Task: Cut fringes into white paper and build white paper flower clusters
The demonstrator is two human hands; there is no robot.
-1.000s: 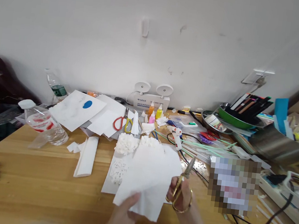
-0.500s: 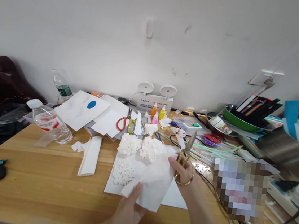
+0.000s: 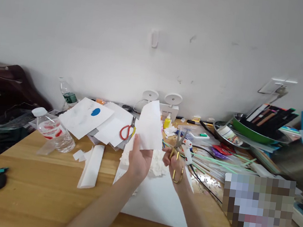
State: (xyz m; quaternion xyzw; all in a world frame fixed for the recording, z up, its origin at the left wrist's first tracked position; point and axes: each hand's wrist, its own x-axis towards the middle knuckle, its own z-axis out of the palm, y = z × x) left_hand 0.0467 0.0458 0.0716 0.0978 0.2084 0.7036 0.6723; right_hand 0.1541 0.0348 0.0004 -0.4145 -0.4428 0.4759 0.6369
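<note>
White paper has been raised upright, its lower edge pinched in the left hand. Gold scissors, blades parted, are gripped by the right hand. Forearms are extended over the wooden worktop before a pale wall.

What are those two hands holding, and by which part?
The left hand holds white paper by its lower end; the right hand, gold-handled scissors by the handles.
</note>
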